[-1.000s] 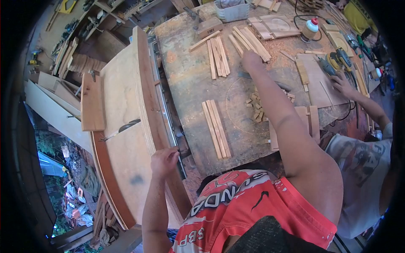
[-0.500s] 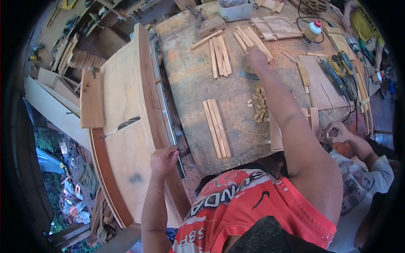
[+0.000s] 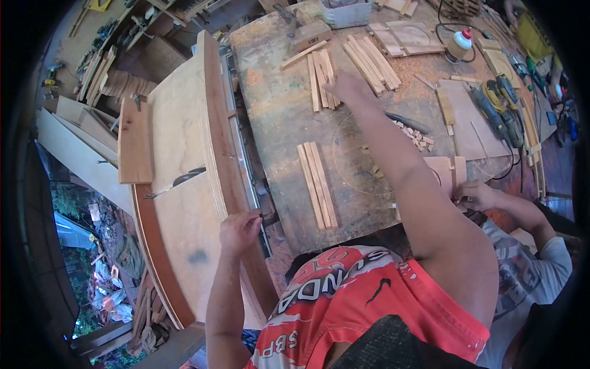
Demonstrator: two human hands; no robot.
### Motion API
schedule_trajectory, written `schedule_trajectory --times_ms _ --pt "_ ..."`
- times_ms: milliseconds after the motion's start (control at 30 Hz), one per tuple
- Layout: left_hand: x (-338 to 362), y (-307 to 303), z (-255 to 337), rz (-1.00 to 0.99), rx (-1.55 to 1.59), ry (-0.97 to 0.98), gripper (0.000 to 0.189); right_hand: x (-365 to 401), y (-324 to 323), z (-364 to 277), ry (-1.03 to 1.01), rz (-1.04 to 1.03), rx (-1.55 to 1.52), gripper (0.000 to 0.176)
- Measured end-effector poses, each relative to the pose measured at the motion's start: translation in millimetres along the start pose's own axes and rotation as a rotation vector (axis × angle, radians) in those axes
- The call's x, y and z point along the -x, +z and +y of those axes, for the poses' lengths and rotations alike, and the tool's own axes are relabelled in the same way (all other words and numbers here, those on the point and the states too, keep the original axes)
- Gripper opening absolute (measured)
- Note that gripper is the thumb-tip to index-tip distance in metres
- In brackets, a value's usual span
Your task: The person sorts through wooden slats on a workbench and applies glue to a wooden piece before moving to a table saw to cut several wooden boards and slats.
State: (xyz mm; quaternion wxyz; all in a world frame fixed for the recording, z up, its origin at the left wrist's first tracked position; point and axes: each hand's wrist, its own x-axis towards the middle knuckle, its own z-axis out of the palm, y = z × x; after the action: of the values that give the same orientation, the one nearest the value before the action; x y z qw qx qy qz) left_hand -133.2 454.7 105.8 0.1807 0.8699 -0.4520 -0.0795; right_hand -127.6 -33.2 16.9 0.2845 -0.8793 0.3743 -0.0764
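My right hand [image 3: 346, 88] reaches over the workbench [image 3: 270, 117] to the right edge of a middle bundle of thin wooden strips [image 3: 319, 77]; its fingertips are at the strips, and whether they grip one is unclear. A second bundle [image 3: 372, 63] lies to its right, and a third [image 3: 317, 184] lies nearer my body. My left hand [image 3: 241, 231] is by the edge of the wooden panel, fingers bent together; I cannot make out anything in it. Small wood pieces [image 3: 419, 136] lie beyond my right forearm.
A wooden block [image 3: 310, 37] and a pale bin [image 3: 346, 13] stand at the back. A glue bottle [image 3: 458, 45] and power sanders [image 3: 495, 104] are to the right. A co-worker's hand [image 3: 476, 195] touches a wooden piece at right; another person is at upper right.
My right hand has moved left from the right bundle to the middle bundle. My left hand has barely moved. The nearby co-worker's hand has moved left to the wooden piece.
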Motion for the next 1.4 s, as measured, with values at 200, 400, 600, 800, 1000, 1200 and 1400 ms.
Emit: schedule_trajectory --times_ms 200,400,600,800,1000,1200,1400 --pt "-1 0 1 -0.021 -0.016 -0.024 0.013 3 18 -9 0.142 -0.021 -0.055 0.06" --pt "-1 0 3 0.006 0.019 -0.022 0.012 2 13 -17 0.229 -0.063 -0.051 0.061" --pt "-1 0 2 -0.019 0.021 -0.025 0.014 2 14 -32 0.271 -0.142 -0.061 0.059" --pt "0 -1 7 -0.02 0.022 -0.066 0.012 -17 52 -13 0.318 0.056 -0.205 0.056" --pt "0 3 -5 -0.009 -0.003 -0.011 0.011 -13 7 20 0.083 0.085 -0.255 0.058" --pt "-1 0 2 -0.014 0.051 -0.039 0.012 -3 -27 62 0.045 0.127 0.154 0.053" --pt "0 -1 -1 -0.025 0.034 -0.034 0.012 -1 -34 58 0.071 0.001 0.279 0.042"
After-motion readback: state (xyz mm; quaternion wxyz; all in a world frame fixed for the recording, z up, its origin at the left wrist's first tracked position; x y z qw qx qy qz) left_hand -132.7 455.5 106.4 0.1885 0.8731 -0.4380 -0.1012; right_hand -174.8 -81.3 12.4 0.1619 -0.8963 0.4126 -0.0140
